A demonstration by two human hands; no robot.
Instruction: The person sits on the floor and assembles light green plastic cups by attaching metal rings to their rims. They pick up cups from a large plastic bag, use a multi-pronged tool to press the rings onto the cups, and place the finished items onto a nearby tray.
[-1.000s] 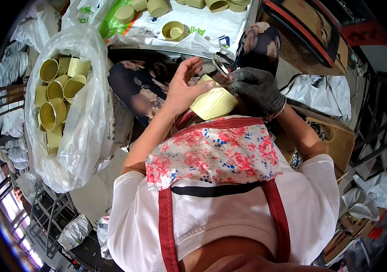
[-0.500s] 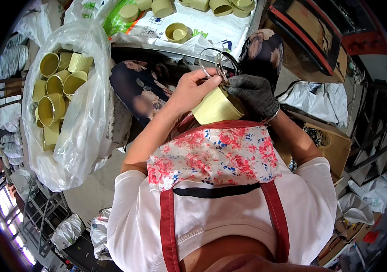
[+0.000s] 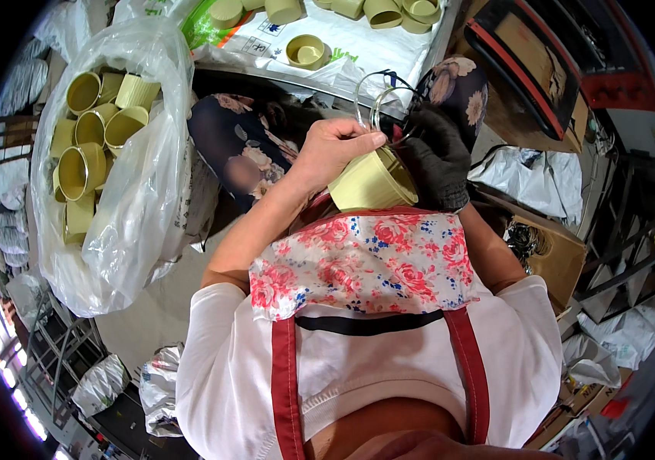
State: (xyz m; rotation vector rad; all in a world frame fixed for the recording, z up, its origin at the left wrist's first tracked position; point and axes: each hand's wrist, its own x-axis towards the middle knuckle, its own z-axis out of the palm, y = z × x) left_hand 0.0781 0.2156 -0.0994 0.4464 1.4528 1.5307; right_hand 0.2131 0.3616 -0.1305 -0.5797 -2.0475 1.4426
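A pale yellow pot (image 3: 366, 182) with ribbed sides rests against my apron at my lap, tilted, its opening toward the right. My bare left hand (image 3: 336, 153) lies along its upper left edge. Its thumb and fingers are closed there around thin metal wire rings (image 3: 374, 107), which stand up above the pot. In a dark grey glove, my right hand (image 3: 438, 157) is at the pot's right side. Its fingers are curled at a dark part of the wire rings. The glove hides the exact grip.
Several like pots (image 3: 82, 170) fill a clear plastic bag (image 3: 139, 222) at my left. Ahead, a table covered with a white printed sheet (image 3: 258, 57) bears more pots (image 3: 306, 51). To the right are a cardboard box (image 3: 557, 257) with coiled wire and a red-and-black frame (image 3: 526, 61).
My gloved hand has shifted slightly up and right, and its fingers have turned upward. The wire rings have moved a little right. My left hand and the pot have hardly moved.
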